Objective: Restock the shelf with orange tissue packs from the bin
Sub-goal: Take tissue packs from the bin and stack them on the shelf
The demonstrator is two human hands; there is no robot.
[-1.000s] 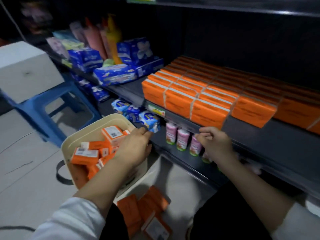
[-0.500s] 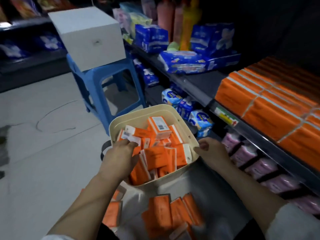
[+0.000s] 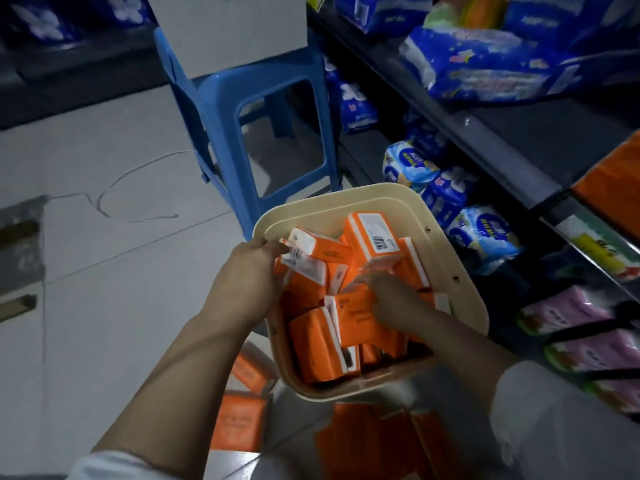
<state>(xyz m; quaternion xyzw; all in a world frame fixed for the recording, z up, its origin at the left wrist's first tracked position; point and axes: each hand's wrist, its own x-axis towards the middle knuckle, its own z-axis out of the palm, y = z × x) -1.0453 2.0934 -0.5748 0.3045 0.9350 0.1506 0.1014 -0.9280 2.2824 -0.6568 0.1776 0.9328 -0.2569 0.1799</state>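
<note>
My left hand was at the left rim of the cream bin. Its thumb lay across the top of a labelled pack, and the fingers curled down round the pack's near side, clamped on it. The pack's white barcode end faced up, just inside the rim.

My right hand was down inside the bin, lying on the heap of orange tissue packs that filled it in a jumble, some flat and some on edge. The fingertips reached toward the tall pack propped highest at the far side. That hand was blurred, so I could not tell whether its fingers were closed on a pack or only spread over them.

More loose packs lay on the pale floor under the near edge of the bin.

Beyond the bin stood a blue stool with a white box on its seat. The dark shelf ran along my right. Blue bags sat on its upper board, and a block of shelved orange packs showed at the far right edge. On the level below, blue-and-white packs sat just beside the bin, with pink packs nearer to me.
</note>
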